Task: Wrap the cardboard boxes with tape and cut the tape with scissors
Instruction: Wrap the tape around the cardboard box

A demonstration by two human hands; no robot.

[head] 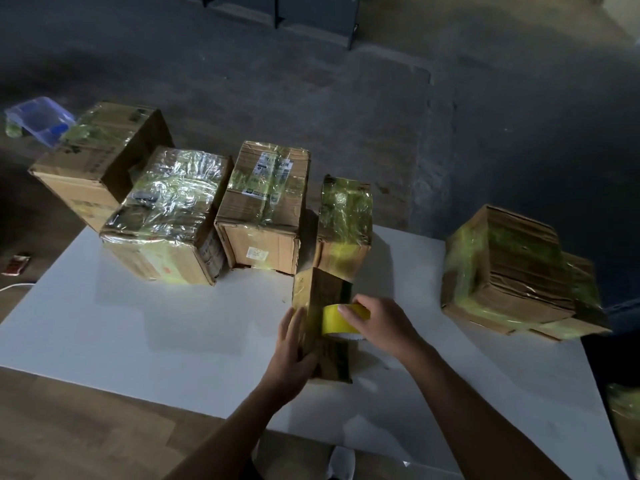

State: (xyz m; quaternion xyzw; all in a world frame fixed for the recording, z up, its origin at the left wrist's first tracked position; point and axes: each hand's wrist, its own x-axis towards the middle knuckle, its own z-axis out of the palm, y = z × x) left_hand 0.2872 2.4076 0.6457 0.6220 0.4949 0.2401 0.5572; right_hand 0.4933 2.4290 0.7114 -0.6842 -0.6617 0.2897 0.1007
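Hands at work near the front of the white table (173, 323): my left hand (294, 344) lies flat, fingers straight, pressed against the left face of a narrow box (317, 292) that stands upright just ahead of me. My right hand (381, 323) has its fingers curled round the yellow tape roll (337, 318), held against the box's right side. Glossy tape already shows on this box, so I judge the wrap under way and not yet cut. I see no scissors anywhere in view, so the cut looks to be still ahead. Behind the narrow box, a row of four boxes (266, 202) sits along the table's far edge, each shiny with tape and, as I read them, finished. Well apart to the right, a battered box (512, 271) near the table's right edge also carries yellowish tape. A wood-toned surface (86, 427) shows below the near edge of the table. Beyond the table the room is dim: grey, patchy concrete floor (346, 98), a blue plastic tub (38, 119) at far left, and dark furniture (311, 15) at the back.
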